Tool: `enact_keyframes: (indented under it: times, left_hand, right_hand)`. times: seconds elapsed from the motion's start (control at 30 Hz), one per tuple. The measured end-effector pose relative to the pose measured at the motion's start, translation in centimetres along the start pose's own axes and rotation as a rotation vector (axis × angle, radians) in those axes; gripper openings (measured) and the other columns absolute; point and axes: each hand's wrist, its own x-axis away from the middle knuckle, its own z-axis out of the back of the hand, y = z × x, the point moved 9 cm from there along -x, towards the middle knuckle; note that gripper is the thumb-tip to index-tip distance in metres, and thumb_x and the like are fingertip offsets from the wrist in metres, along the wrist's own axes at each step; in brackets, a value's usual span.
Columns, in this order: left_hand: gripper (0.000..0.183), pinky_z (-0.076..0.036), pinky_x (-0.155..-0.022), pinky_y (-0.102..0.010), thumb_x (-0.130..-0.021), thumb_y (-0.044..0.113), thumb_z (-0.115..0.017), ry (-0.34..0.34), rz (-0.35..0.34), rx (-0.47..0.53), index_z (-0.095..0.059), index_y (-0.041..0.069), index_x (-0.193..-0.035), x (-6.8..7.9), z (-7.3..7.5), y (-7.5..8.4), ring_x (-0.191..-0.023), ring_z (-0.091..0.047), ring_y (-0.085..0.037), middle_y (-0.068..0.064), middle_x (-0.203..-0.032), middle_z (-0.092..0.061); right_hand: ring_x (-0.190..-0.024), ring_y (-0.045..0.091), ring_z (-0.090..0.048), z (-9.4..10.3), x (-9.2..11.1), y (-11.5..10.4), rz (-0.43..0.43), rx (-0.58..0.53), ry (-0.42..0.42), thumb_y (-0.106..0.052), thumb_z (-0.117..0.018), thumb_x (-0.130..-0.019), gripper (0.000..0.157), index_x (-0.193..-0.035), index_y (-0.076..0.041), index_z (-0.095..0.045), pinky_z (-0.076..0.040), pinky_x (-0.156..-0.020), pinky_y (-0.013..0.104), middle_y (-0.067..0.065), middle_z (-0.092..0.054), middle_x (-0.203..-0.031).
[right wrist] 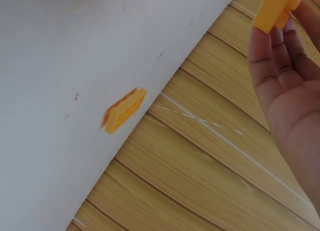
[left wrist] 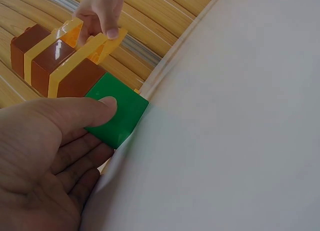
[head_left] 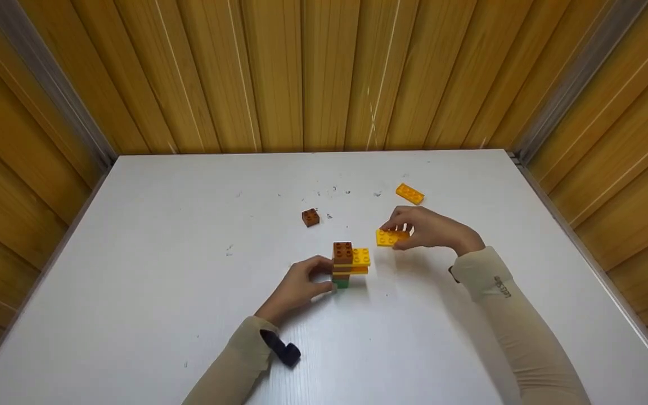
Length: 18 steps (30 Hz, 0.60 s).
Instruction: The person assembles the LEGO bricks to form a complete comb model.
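Left hand (head_left: 301, 278) grips a green-based brick tower (head_left: 342, 257); right hand (head_left: 430, 226) pinches a yellow brick (head_left: 384, 238), another brick (head_left: 409, 193) beyond it.

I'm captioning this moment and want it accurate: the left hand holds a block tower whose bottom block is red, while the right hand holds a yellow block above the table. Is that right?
Not quite: the bottom block is green, not red, as the left wrist view shows. The left hand holds the tower, and the right hand holds a yellow block above the table.
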Motion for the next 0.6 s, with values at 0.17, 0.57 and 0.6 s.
enact_keyframes:
  times: [0.17,0.57,0.6]
  left_hand:
    - [0.034,-0.043,-0.103,-0.041,-0.083,0.011,-0.073,0.004,0.008,-0.007,-0.063,0.015,-0.115,0.0,0.0,-0.1,-0.113,-0.058,-0.019,-0.003,-0.117,-0.066]
    - [0.036,-0.043,-0.104,-0.04,-0.083,0.012,-0.074,-0.005,0.022,-0.01,-0.062,0.014,-0.117,-0.1,0.0,-0.1,-0.113,-0.058,-0.019,-0.003,-0.119,-0.065]
    - [0.036,-0.043,-0.104,-0.04,-0.083,0.013,-0.074,-0.006,0.022,-0.013,-0.062,0.014,-0.117,-0.1,0.0,-0.1,-0.113,-0.058,-0.019,-0.003,-0.119,-0.065]
  right_hand:
    - [-0.097,0.02,-0.058,0.5,0.0,-1.0,0.01,-0.002,0.006,-0.016,-0.076,-0.082,0.038,-0.119,-0.013,-0.068,-0.052,-0.087,0.041,0.001,-0.061,-0.104]
    - [-0.099,0.021,-0.057,1.1,-0.2,-3.2,0.06,0.012,0.008,-0.019,-0.075,-0.083,0.038,-0.12,-0.013,-0.068,-0.052,-0.087,0.04,0.002,-0.061,-0.105]
    - [-0.099,0.02,-0.057,1.2,-0.3,-3.4,0.068,0.018,0.01,-0.019,-0.075,-0.083,0.038,-0.12,-0.013,-0.068,-0.052,-0.086,0.039,0.001,-0.061,-0.105]
